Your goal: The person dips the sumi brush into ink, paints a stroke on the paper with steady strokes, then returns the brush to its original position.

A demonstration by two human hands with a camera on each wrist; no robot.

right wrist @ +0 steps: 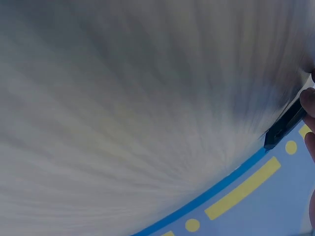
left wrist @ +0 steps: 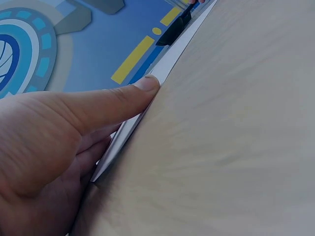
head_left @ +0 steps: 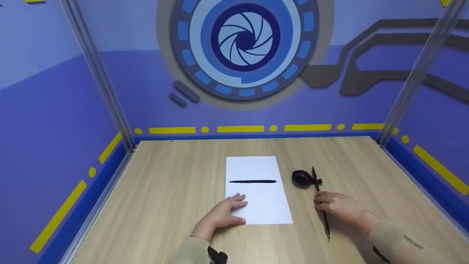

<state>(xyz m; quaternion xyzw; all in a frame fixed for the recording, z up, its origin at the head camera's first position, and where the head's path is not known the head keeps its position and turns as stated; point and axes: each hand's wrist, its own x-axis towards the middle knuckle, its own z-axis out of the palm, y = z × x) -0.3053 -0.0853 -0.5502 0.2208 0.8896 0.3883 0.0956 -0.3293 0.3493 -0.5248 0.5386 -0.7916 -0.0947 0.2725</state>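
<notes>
In the head view my left hand (head_left: pixel 221 214) rests at the lower left of a white sheet of paper (head_left: pixel 263 209), fingers spread, thumb on its lower edge. The left wrist view shows the left thumb (left wrist: pixel 145 83) pressing that edge. A thick black stroke (head_left: pixel 253 181) runs across the sheet. To the right, my right hand (head_left: pixel 340 207) holds the middle of a slim dark brush (head_left: pixel 325 223) between thumb and fingers. The upper end of the brush crosses the stubby handle of a round black ink dish (head_left: pixel 302 178). In the right wrist view only fingertips (right wrist: pixel 308 102) show, beside a black object (right wrist: pixel 285 125).
The pale wooden table (head_left: pixel 176 176) ends at a blue-purple back wall (head_left: pixel 135 95) with yellow dashes. Side panels with metal posts (head_left: pixel 106 80) stand at left and right. Bare wood surrounds the sheet and the dish.
</notes>
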